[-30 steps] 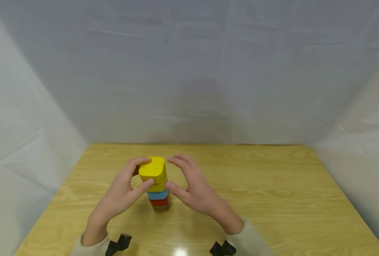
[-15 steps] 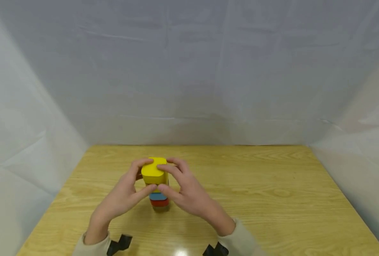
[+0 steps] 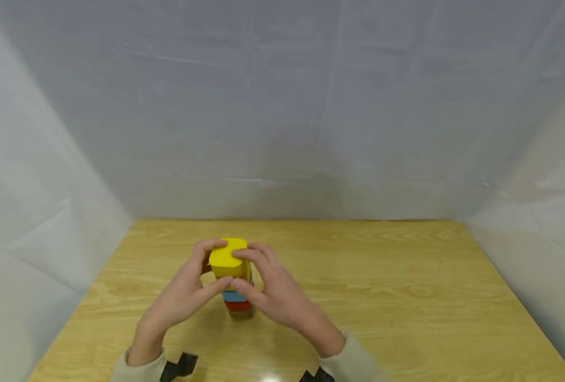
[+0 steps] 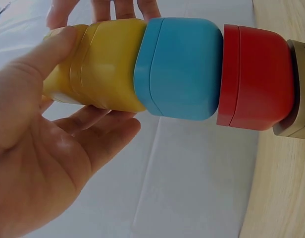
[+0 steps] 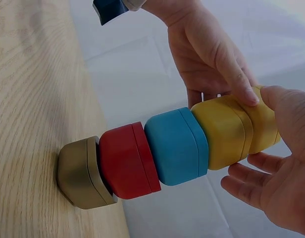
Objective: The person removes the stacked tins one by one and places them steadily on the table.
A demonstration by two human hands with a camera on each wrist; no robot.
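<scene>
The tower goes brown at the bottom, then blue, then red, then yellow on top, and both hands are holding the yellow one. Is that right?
Not quite. Above the brown block comes the red block, then the blue block; the right wrist view shows this order. The yellow block is on top, held by the left hand and the right hand.

- The stack of blocks (image 3: 234,276) stands left of centre on the table (image 3: 406,297), the only upright obstacle.
- Left hand (image 3: 182,297) and right hand (image 3: 272,292) close in its top on both sides.
- Right half and far strip lie open (white sheets (image 3: 282,106) wall three sides).
</scene>
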